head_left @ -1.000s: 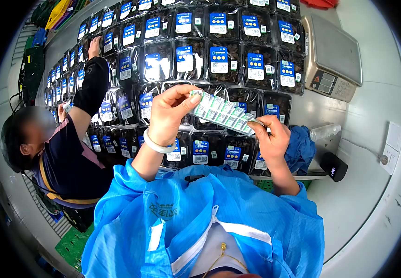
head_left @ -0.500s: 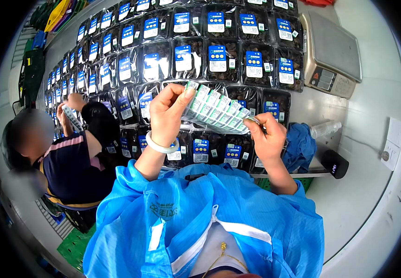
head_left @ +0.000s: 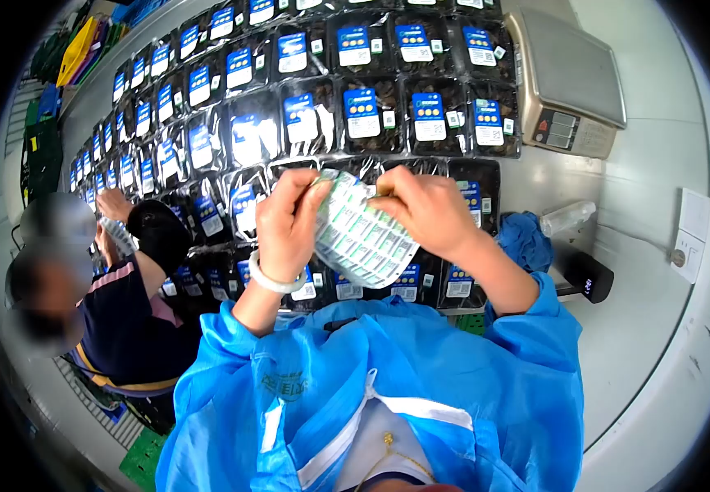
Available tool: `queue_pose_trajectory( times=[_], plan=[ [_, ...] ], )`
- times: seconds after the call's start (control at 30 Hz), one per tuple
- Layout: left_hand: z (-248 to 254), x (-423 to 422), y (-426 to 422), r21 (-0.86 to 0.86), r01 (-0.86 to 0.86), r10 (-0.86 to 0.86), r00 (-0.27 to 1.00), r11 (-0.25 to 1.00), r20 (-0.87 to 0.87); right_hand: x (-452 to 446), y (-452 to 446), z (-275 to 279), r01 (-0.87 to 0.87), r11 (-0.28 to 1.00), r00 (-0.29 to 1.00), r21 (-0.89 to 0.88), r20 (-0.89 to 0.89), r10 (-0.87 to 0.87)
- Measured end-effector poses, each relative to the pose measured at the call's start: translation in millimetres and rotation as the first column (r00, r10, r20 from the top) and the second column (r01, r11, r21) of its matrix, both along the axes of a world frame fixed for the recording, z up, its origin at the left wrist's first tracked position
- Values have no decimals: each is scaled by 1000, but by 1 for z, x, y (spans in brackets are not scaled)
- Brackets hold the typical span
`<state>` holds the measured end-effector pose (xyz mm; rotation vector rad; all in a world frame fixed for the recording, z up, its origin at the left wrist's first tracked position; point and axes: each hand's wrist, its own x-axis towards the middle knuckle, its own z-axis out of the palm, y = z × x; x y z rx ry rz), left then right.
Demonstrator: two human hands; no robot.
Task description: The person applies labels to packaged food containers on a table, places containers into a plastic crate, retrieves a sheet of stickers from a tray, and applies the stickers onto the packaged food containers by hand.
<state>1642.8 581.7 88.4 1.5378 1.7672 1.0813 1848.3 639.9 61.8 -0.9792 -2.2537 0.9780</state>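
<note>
A sheet of small green-and-white stickers hangs bowed between my hands, over the front rows of packs. My left hand pinches its upper left edge between thumb and fingers. At the top edge, my right hand has its thumb and fingers closed on the sheet; whether a loose sticker is in the pinch I cannot make out. Behind the sheet lie black film-wrapped trays of dark food, each with a blue-and-white label. Several also bear a small sticker beside that label.
A weighing scale stands at the back right. Near it are crumpled blue cloth, a clear plastic roll and a black digital clock. On the left, a co-worker holds a strip of stickers over the trays.
My right hand has moved from the sheet's right end up and left to its top edge, near my left hand. The sheet now bows downward. The view has shifted slightly.
</note>
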Motion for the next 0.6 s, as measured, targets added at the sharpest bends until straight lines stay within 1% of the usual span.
queue_pose_trajectory(
  times=[0.03,0.1,0.13,0.17,0.23,0.27,0.3,0.33,0.37,0.4,0.43,0.47,0.53,0.57,0.6],
  plan=[
    [-2,-1,3,-10,-19,19,999,1000,-30,-3,1,-1,17,996,999,92,-47,-13],
    [-11,-5,8,-80,-48,43,997,996,-65,-8,3,-13,25,959,989,283,-146,17],
    [-16,-6,12,-109,-71,63,995,991,-74,-9,5,-7,0,932,983,363,-171,66],
    [-24,-8,16,-150,-80,74,996,985,-50,-11,7,-11,25,913,981,407,-184,55],
    [-45,-18,25,-196,-110,106,994,974,-29,-2,32,-27,195,952,919,237,-383,-93],
    [-53,-24,28,-205,-106,100,994,973,-39,4,46,-26,363,923,837,-128,-391,-383],
    [-60,-29,30,-216,-92,93,996,972,-5,15,77,-5,287,652,647,-701,-360,-672],
    [-67,-34,32,-243,-90,96,995,966,12,26,115,1,510,627,688,-589,-158,-708],
    [-74,-38,32,-271,-87,98,995,959,29,46,153,-15,542,594,695,-595,-80,-715],
    [-82,-40,33,-282,-75,95,994,957,59,62,187,-41,566,609,684,-556,-96,-723],
    [-90,-42,34,-297,-69,91,994,952,64,78,215,-63,572,606,686,-553,-82,-723],
    [-92,-42,37,-315,-58,87,993,947,80,93,244,-89,615,629,702,-476,-32,-711],
    [-98,-42,42,-343,-34,76,991,939,110,109,286,-120,611,632,736,-477,47,-676],
    [-99,-44,44,-449,-8,71,990,894,123,113,302,-132,613,635,750,-470,95,-654],
    [-105,-45,45,-456,0,68,989,890,133,116,316,-144,615,643,758,-457,115,-643]
  ],
)
